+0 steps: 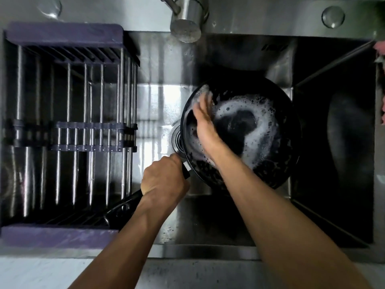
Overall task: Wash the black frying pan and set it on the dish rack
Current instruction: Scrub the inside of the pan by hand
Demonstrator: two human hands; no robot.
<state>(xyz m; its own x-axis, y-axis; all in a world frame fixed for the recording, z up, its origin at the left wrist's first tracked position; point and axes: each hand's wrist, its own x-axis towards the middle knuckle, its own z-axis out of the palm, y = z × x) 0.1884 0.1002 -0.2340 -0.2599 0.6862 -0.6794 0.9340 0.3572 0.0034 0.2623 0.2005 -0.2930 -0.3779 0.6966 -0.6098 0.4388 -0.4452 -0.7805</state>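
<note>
**Soapy pan in the sink, rack still waiting**

The steel sink (218, 222) fills most of the view. It is shiny, wet and dark on the right side. A purple dish rack (68, 130) with metal bars sits across the left end of the sink. Nothing I can see rests on its bars. The faucet (185, 21) hangs over the back edge of the sink, and no water seems to be running.

The black frying pan (250, 130) is in the middle of the sink, just right of the rack and partly over the drain (177, 140). White soap foam rings the inside of it. Its long handle (125, 205) points toward the front left corner, and its end reaches over the front of the rack.

The left hand (164, 180) is wrapped tight around the handle, close to the pan. The right hand (205, 119) lies flat inside the pan near its left rim, fingers straight and close together. It is blurry, so I think it is rubbing the soap around. I cannot tell if it holds a sponge.

What could go wrong? The pan looks slippery with soap. If the left hand's hold slips, the pan could tip and bang on the steel. The foam is not rinsed yet, so putting the pan on the rack now would leave soap on it. The long handle could also bump the rack bars when the pan is lifted.
</note>
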